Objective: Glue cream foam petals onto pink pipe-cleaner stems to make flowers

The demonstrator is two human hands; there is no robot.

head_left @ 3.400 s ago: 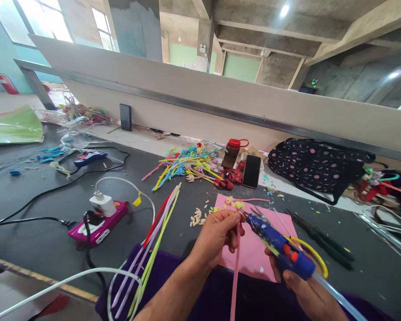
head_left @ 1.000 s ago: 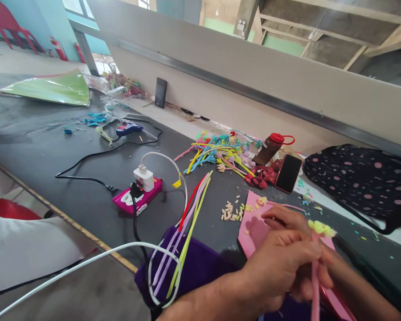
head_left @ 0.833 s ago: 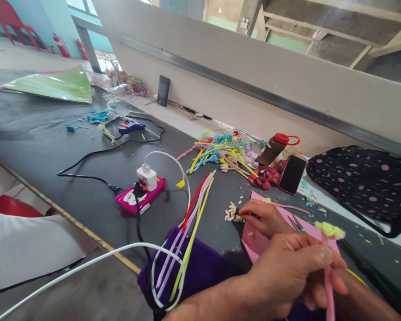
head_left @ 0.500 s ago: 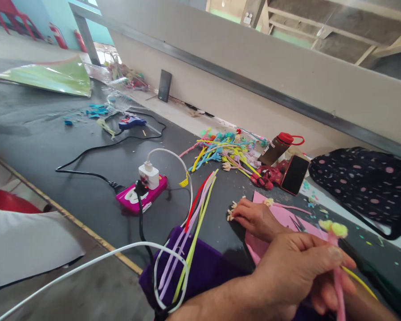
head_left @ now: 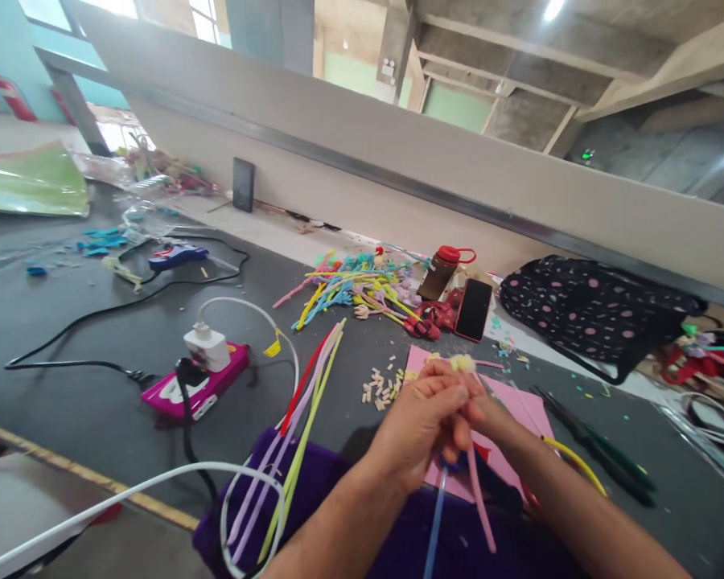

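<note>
My left hand is closed around a pink pipe-cleaner stem that hangs down below the fingers. At its top, a fluffy yellow flower head shows just above the fingertips. My right hand meets the left one at the flower, its fingers bent together; whatever they pinch is hidden. Under both hands lies a pink sheet. Beside the left hand are several small pale pieces scattered on the dark table. A thin pale-blue stick extends below the hands.
Loose pipe cleaners lie on purple cloth. Behind are a pile of pipe-cleaner flowers, a bottle, a phone and a dotted bag. Cables run from a magenta power strip; a blue glue gun lies farther left.
My right hand has drawn back from the small pale pieces to meet the left hand at the flower. The view has swung right, and more of the pale pieces are visible.
</note>
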